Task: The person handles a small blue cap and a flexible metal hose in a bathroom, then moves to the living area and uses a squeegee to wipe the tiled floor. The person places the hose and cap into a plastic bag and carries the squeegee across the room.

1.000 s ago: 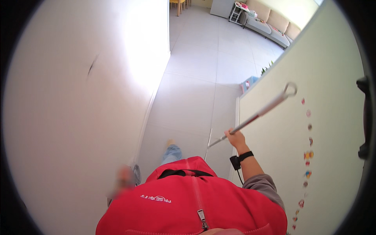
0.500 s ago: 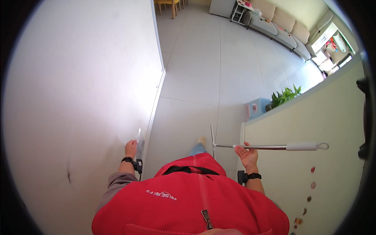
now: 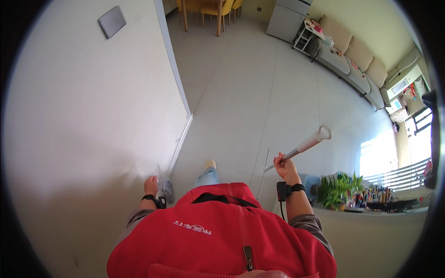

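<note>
My right hand (image 3: 283, 164) is closed round a thin metal pole (image 3: 291, 154) at the middle right. Its white grip (image 3: 313, 140) with a hanging loop points up and away to the right. At the lower end a narrow metal crossbar (image 3: 266, 161) makes a T near the floor. Low at the left, beside the white wall, my left hand (image 3: 151, 185) is closed on a clear plastic thing (image 3: 165, 187); whether it is a bag or a wrapper I cannot tell. Each wrist wears a black strap with a small box.
The white wall (image 3: 92, 116) runs close along my left, ending at a corner. A ledge with a leafy green plant (image 3: 340, 190) and several small items stands at my right. Further off are a grey sofa (image 3: 336, 60), a white side cart (image 3: 303, 39), a fridge (image 3: 286, 21) and yellow chairs (image 3: 211, 8).
I have moved forward along the wall. The pole has swung from lying sideways to slanting up and away, and my right fingers, loosely spread before, now wrap round it. My left hand keeps its hold.
</note>
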A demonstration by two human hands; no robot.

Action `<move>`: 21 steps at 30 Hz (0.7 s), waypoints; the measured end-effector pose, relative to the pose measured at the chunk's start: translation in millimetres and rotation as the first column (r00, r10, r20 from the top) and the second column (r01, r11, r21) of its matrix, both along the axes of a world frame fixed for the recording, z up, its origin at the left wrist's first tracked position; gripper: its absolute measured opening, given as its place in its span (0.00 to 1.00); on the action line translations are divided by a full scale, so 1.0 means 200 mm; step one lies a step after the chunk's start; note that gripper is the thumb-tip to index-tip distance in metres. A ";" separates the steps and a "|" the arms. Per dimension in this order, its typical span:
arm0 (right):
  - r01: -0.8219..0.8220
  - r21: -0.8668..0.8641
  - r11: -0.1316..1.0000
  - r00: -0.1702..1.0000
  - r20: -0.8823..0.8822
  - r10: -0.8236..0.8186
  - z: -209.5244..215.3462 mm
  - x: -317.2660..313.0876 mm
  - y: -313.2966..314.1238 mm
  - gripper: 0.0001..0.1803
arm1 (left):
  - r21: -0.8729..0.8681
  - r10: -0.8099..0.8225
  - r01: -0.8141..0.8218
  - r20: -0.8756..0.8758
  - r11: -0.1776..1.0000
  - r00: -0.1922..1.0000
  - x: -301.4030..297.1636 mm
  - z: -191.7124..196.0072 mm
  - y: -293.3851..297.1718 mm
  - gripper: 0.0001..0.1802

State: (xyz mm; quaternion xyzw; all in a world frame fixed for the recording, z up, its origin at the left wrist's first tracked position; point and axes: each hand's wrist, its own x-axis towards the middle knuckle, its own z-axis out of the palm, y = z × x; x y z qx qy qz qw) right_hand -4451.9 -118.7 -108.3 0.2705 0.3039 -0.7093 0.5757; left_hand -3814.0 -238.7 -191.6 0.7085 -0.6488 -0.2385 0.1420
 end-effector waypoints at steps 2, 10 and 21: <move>0.079 0.033 0.996 0.992 -0.103 -0.075 0.03 -0.21 -0.29 0.09 | 0.085 -0.015 0.010 0.061 0.996 0.998 -0.14 -0.11 -0.19 0.19; 0.010 0.094 0.996 0.991 0.133 -0.022 0.10 -0.49 -0.79 0.05 | 0.046 -0.090 0.092 -0.031 0.995 0.995 -0.77 -0.08 -1.37 0.18; -0.449 0.681 0.579 0.382 -0.439 0.813 0.07 -1.08 -1.99 0.08 | -0.016 -0.020 0.018 -0.124 1.000 0.992 -1.65 0.30 -2.92 0.18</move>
